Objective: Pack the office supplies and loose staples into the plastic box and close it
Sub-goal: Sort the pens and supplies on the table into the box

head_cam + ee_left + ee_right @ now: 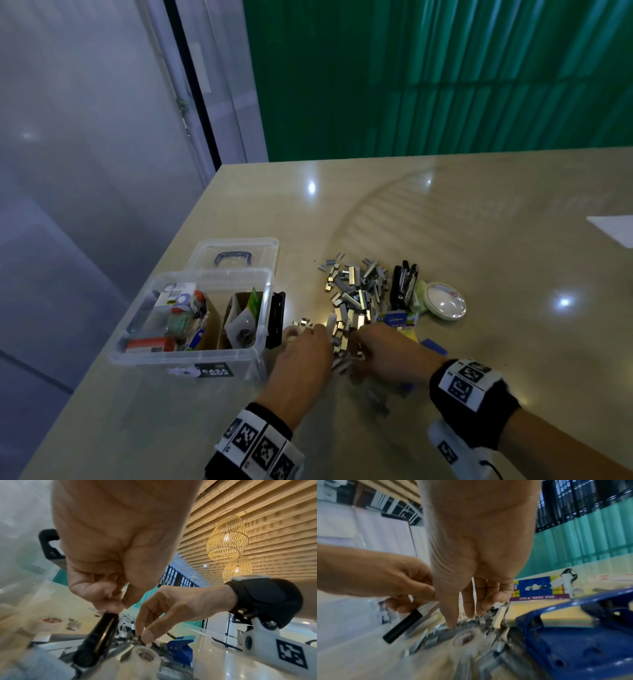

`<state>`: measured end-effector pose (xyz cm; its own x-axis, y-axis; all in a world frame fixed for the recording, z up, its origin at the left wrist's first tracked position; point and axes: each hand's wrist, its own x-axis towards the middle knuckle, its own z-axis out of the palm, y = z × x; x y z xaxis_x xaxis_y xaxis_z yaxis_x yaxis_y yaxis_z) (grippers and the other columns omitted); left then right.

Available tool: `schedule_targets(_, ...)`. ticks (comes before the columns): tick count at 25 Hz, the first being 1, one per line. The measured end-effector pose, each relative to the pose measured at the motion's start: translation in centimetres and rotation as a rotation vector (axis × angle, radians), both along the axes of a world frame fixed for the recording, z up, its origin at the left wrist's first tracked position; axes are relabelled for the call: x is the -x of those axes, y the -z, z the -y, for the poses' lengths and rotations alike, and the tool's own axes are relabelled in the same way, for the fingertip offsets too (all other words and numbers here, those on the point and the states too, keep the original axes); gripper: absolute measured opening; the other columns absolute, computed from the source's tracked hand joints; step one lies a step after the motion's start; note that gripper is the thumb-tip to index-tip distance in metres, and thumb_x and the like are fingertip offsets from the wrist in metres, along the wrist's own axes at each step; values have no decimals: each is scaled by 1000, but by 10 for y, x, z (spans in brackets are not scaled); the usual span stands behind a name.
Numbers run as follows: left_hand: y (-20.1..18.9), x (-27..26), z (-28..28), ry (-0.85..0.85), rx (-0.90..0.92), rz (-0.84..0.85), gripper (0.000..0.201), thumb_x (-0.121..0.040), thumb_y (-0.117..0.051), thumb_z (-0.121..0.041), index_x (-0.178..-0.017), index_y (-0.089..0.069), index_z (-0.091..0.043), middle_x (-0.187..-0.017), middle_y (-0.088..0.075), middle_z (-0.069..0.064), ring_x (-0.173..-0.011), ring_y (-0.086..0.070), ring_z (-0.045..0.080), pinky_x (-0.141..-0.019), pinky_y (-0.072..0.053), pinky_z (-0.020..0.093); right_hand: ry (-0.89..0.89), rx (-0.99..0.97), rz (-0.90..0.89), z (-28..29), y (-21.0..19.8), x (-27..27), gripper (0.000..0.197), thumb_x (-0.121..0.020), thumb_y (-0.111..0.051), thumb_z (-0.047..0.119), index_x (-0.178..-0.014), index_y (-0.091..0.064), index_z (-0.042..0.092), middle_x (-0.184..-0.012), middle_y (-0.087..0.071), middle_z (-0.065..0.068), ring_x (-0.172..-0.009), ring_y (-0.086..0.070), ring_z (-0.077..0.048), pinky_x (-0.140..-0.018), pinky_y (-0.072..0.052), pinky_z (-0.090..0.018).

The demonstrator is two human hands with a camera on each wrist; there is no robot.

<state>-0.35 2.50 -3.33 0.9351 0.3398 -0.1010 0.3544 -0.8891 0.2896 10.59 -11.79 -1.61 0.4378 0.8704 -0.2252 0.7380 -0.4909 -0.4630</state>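
A clear plastic box (185, 358) stands open at the table's left, partly filled, with its lid (236, 253) lying behind it. Loose staples (356, 291) lie heaped to its right. My left hand (305, 346) (116, 601) (393, 582) grips a black-capped marker (99, 635) (402, 626) low over the near end of the heap. My right hand (383, 349) (145, 638) (453, 615) reaches down beside it, and its thumb and fingertips pinch at staples. A small white tape roll (145, 655) (464, 638) lies among the staples under both hands.
A blue hole punch (435, 346) (582, 642) and a sticky note pad (399, 318) (539, 586) lie right of my hands. Behind them are a black stapler (404, 284) and a wide tape roll (445, 301). White paper (613, 229) lies far right. The table's edge runs just left of the box.
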Motion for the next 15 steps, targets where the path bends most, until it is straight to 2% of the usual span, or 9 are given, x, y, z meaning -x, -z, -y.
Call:
schedule_targets(1, -3, -6, 1, 42, -24, 26, 32, -105, -39, -33, -131, -46, -16, -118, -63, 9, -100, -62, 22, -89, -52, 34, 35, -34, -9, 4, -2, -10, 17, -91, -70, 34, -90, -64, 18, -88, -61, 4, -79, -59, -12, -66, -46, -25)
schedule_targets(3, -13, -15, 5, 43, -6, 89, 28, -106, -37, -34, -120, -52, -14, -110, -64, 8, -96, -62, 25, -84, -50, 37, 130, -83, -26, 11, -9, -31, 18, -93, -69, 33, -85, -68, 17, -79, -62, 7, -68, -57, -6, -62, -44, -20)
schedule_targets(7, -31, -34, 15, -7, 25, 113, 30, -105, -34, -34, -119, -48, -11, -106, -63, 12, -99, -62, 34, -79, -46, 41, 348, -136, 48, 33, -16, -85, 16, -92, -68, 18, -77, -74, 15, -72, -68, 7, -64, -62, -8, -57, -47, -16)
schedule_targets(8, -32, -38, 16, 7, 29, 120, 31, -106, -32, -36, -120, -46, -11, -104, -63, 13, -96, -62, 35, -78, -48, 41, 408, -135, 74, 39, -15, -97, 16, -92, -67, 14, -77, -75, 13, -74, -70, 3, -66, -64, -12, -57, -49, -20)
schedule_targets(10, -31, -48, 17, 27, 59, 131, 36, -106, -30, -40, -123, -43, -12, -100, -64, 12, -90, -62, 34, -76, -50, 43, 466, -139, 82, 47, -8, -112, 16, -93, -65, 10, -81, -76, 10, -81, -73, -4, -68, -65, -17, -61, -51, -28)
schedule_targets(12, -27, -60, 17, 29, 32, 107, 36, -104, -36, -39, -127, -43, -11, -102, -64, 13, -89, -62, 34, -73, -48, 41, 389, -69, 46, 49, -1, -111, 12, -96, -66, 21, -89, -74, 16, -84, -70, 2, -67, -58, -9, -64, -46, -24)
schedule_targets(13, -26, -66, 19, 31, 12, 79, 35, -102, -41, -36, -126, -43, -11, -104, -64, 13, -91, -62, 34, -73, -47, 40, 317, -22, -2, 48, 4, -107, 10, -95, -68, 29, -99, -73, 21, -88, -67, 7, -71, -57, -6, -66, -43, -21)
schedule_targets(15, -24, -75, 22, 25, 27, 33, 34, -96, -49, -32, -124, -47, -12, -107, -63, 12, -93, -62, 33, -72, -46, 38, 231, 34, -104, 49, 18, -99, 25, -91, -73, 33, -114, -70, 25, -96, -66, 10, -82, -59, -5, -70, -42, -19)
